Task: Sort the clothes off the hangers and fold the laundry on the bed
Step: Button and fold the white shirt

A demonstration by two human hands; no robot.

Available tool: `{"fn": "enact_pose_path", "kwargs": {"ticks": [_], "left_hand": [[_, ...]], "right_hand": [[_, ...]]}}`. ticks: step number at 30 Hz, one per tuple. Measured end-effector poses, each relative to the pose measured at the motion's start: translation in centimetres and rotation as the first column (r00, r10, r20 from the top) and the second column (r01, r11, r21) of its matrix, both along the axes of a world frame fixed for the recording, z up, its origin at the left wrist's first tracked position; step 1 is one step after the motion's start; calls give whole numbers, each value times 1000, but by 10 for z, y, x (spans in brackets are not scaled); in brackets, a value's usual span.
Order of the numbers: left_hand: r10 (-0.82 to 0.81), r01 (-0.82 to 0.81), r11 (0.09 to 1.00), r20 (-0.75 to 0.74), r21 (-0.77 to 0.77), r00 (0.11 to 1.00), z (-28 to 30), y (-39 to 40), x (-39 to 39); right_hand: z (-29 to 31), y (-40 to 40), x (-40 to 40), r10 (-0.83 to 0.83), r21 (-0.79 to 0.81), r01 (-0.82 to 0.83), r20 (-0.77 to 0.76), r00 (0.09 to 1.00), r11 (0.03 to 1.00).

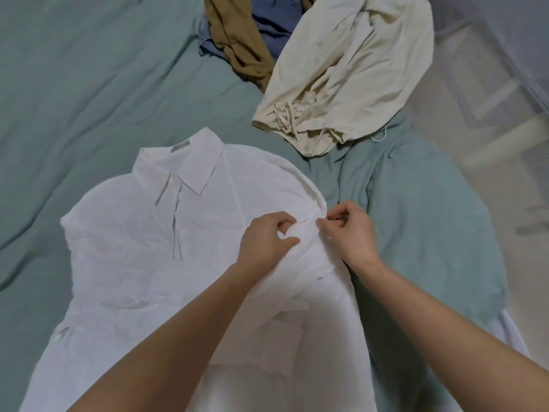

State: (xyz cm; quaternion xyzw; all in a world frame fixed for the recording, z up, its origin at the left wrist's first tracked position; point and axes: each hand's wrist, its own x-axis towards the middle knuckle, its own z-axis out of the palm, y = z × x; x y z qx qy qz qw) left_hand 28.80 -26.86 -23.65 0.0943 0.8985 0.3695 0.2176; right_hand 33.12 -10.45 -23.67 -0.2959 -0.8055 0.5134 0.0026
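- The shirt [166,248], white and collared, lies front-up on the bed [74,99], collar pointing away from the person, its lower part running out of view at the near edge.
- Both hands meet at the shirt's right shoulder edge, where the sleeve seems to be bunched up.
- The left hand [264,239] has thumb and fingers curled round a small ridge of the white cloth, pinching it.
- The right hand [350,233] pinches the same ridge from the outer side, fingertips close to the left's, its other fingers tucked in.
- Step in hand, as I judge it: folding this shirt, at the stage of gathering or turning the right sleeve in over the body. No hanger shows, so the shirt is already off one.
- The shirt's left side lies flat and not yet folded in; the body is creased.
- Next move likely calls for lifting the pinched edge, carrying it across toward the placket, and laying it flat without dragging the rest of the shirt out of line.
- Beyond the shirt's right shoulder lies a cream garment [350,72] with drawstrings, unfolded.
- Further past the collar, a brown garment [237,46] and a blue garment [276,22] lie heaped together, also waiting.
- Much of the laundry looks still to do.
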Motion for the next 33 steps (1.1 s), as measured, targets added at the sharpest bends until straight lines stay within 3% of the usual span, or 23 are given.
{"fn": "enact_pose_path", "kwargs": {"ticks": [3, 10, 16, 22, 28, 33], "left_hand": [[10, -9, 997, -3, 71, 1000, 0, -2, -2], [27, -30, 988, 25, 148, 999, 6, -2, -15], [-13, -9, 988, 140, 155, 990, 15, 12, -34], [112, -156, 953, 179, 261, 978, 12, 39, -50], [39, -90, 962, 199, 256, 979, 15, 60, -59], [49, -101, 969, 227, 224, 973, 16, 63, -59]], "right_hand": [[2, -8, -13, -83, -212, 110, 133, 988, 971], [6, -2, -34, -259, -379, 305, 170, 951, 874], [20, 5, -41, -293, -419, 318, 126, 948, 850], [19, 5, -38, -268, -460, 287, 108, 957, 840], [18, 7, -35, -230, -521, 234, 74, 970, 821], [10, 13, -37, -302, -494, 312, 103, 948, 812]]}}
